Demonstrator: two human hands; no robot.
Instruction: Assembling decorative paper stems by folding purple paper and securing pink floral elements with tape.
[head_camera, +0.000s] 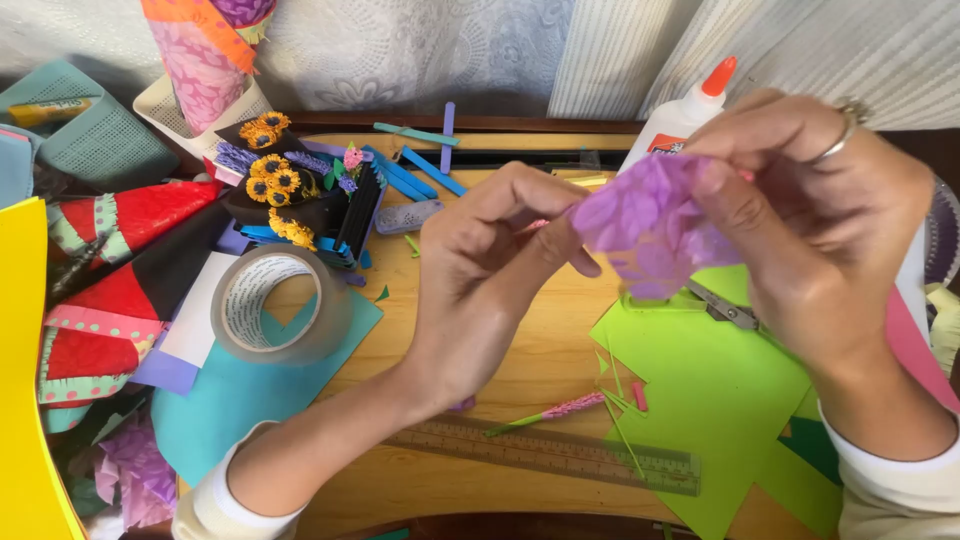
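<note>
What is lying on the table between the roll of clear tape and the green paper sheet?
In the head view, the person's left hand and forearm cross that stretch above bare wooden table. The roll of clear tape lies left, the green paper sheet right.

Two hands (480, 290), one tape roll (272, 302), one ruler (560, 455)

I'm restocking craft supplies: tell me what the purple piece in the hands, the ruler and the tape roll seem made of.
Purple piece: probably tissue or crepe paper, matte, crumpled and thin.
Ruler: seemingly clear plastic, wood showing through.
Tape roll: translucent glossy plastic film, apparently on a pale card core.
</note>
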